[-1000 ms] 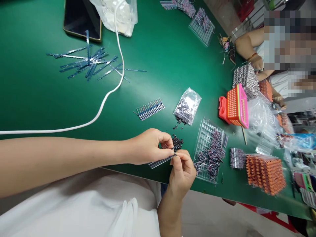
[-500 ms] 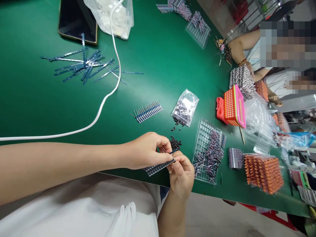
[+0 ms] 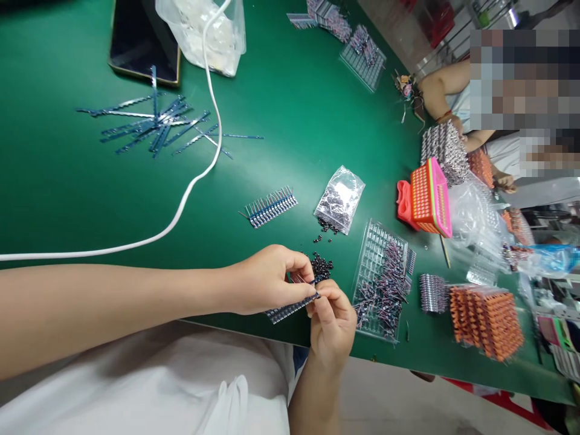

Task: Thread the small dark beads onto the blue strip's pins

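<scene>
My left hand (image 3: 267,281) is closed, thumb against fingers, on a dark strip of small parts with thin wire leads (image 3: 290,311). The strip slants out below my left hand near the table's front edge. My right hand (image 3: 333,320) pinches at the strip's right end, fingertips touching those of my left hand. Whether a tiny separate piece is between my right fingertips is hidden. Just beyond the fingers lies a heap of small dark beads (image 3: 321,266). A similar strip with upright leads (image 3: 272,207) rests on the green table (image 3: 281,121) farther back.
A clear bag of dark beads (image 3: 339,196) lies behind the heap. A clear tray of wired parts (image 3: 380,284) stands to the right, with orange stacked pieces (image 3: 484,320) and a basket (image 3: 428,196) beyond. Blue strips (image 3: 158,124), a white cable (image 3: 185,205) and a phone (image 3: 144,42) occupy the left.
Both hands stay almost in place on the strip, with only slight finger movement at its right end. The whole view has shifted slightly.
</scene>
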Demonstrator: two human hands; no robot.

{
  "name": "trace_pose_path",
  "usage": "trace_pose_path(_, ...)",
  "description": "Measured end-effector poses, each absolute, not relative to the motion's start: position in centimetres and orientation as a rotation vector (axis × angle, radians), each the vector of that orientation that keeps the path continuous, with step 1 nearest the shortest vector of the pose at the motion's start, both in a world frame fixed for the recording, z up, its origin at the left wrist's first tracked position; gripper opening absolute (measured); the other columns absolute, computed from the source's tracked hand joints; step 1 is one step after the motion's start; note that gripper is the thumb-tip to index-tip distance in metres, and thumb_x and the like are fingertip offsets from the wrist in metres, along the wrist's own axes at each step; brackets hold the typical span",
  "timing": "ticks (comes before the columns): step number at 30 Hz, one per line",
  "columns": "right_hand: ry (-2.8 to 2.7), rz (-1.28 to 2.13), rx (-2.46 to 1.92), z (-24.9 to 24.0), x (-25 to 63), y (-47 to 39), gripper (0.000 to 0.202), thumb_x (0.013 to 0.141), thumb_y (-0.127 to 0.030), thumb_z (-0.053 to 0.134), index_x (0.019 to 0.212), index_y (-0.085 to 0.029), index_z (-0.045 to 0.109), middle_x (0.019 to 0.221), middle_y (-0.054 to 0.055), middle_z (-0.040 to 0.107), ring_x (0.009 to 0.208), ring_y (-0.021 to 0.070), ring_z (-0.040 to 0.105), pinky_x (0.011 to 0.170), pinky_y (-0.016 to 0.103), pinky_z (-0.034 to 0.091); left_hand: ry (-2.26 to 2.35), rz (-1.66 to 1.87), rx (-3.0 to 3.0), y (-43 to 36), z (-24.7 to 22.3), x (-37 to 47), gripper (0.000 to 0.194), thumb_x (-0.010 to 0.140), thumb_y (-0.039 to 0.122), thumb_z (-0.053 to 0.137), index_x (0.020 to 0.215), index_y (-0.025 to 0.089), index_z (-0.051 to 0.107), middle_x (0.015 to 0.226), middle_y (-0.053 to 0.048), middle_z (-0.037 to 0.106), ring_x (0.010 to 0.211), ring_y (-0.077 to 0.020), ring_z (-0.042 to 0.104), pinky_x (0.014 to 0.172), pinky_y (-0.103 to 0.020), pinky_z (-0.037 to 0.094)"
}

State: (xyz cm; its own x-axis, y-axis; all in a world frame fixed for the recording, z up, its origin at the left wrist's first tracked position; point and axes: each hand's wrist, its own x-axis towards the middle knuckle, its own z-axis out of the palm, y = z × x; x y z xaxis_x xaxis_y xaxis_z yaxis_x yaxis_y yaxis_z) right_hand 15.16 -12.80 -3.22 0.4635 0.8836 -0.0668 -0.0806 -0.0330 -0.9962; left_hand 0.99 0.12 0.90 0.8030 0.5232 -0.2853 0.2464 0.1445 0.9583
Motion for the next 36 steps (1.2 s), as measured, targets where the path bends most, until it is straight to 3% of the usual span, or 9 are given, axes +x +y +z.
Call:
trace_pose_path(21,-0.732,1.064,-1.321,-3.5,16.0,-13.3,0.014,0.078,-0.034,0.078,0.079,-0.021,0.072,0.070,0.000,0.062,0.057,0.0104,0.057,0.042,0.021,0.046,0.541,0.153,1.456,0.1,0.5,1.1,0.019,0.081,0.032,0.061,0.076,0.015,0.067,0.070,-0.001,0.069,0.066,-0.0132,0.061,0.058,-0.021,0.042)
trace_pose_path(36,-0.749,1.027,-1.382,-4.0,16.1,-13.8,0.013,0.078,-0.034,0.079,0.078,-0.022,0.073,0.072,0.001,0.064,0.063,0.0124,0.060,0.045,0.023,0.051,0.501,0.147,1.433,0.0,0.3,1.1,0.016,0.081,0.025,0.060,0.072,0.014,0.067,0.068,-0.002,0.071,0.062,-0.0121,0.060,0.056,-0.020,0.043)
